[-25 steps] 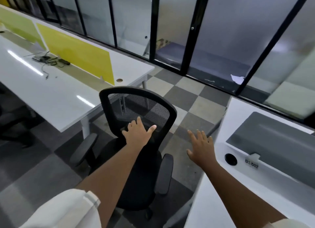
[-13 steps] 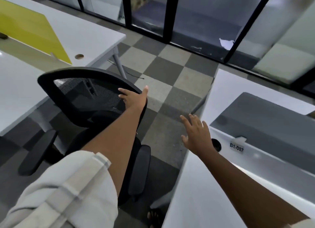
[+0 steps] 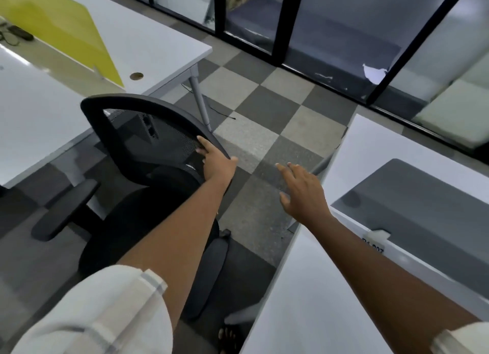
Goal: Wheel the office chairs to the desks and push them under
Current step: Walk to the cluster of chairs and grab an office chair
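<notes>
A black mesh-backed office chair (image 3: 148,131) with padded armrests stands in the aisle, its seat facing the white desk (image 3: 39,121) on the left. My left hand (image 3: 218,162) holds the right edge of the backrest frame, fingers on the mesh side and thumb over the rim. My right hand (image 3: 301,187) hovers in the air over the floor, fingers spread and holding nothing, just left of a second white desk (image 3: 370,147) on the right.
A yellow divider panel (image 3: 66,36) splits the left desk, whose metal leg (image 3: 199,99) stands just beyond the chair. A grey panel (image 3: 423,208) lies on the right desk. Glass partitions with black frames (image 3: 283,20) close off the far side. Checkered carpet tiles (image 3: 264,121) cover the aisle.
My left hand slid from the middle of the backrest to its right edge and now grips the frame. The chair has turned and shifted left toward the desk. My right hand stays raised.
</notes>
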Tool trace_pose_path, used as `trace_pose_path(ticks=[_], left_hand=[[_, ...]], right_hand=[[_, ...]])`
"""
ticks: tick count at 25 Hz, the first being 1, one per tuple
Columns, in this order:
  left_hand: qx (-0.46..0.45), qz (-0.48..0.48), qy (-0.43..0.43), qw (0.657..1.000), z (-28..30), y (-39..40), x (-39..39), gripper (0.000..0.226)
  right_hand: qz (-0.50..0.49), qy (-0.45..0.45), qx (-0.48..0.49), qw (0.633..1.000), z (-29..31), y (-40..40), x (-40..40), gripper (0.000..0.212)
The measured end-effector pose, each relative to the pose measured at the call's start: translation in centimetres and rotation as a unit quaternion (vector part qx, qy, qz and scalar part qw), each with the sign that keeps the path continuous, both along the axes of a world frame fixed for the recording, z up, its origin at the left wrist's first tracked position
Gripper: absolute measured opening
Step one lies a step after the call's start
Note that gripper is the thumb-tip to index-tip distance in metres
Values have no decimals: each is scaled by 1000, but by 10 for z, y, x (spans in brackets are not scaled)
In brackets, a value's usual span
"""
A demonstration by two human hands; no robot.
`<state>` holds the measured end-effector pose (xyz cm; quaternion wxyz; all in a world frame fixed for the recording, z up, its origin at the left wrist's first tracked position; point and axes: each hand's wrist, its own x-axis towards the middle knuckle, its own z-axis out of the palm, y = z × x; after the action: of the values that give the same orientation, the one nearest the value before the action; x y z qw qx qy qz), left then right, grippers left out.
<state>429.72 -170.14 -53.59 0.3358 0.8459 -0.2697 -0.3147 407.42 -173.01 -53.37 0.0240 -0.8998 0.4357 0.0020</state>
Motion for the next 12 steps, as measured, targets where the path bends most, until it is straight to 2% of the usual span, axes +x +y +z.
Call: trace_pose_path(ticks=[4,7,12], left_hand=[[40,-121,-37,991,-3,56,-29,113],[42,-213,-21,976,-5,114,-44,117],[92,-314,-19,945,-1,217,-48,124]], right_hand=[[26,12,-17,999,10,-3,22,79],[59,29,-25,998,17,4,43,84],[182,48,-52,981,22,31,79,106]])
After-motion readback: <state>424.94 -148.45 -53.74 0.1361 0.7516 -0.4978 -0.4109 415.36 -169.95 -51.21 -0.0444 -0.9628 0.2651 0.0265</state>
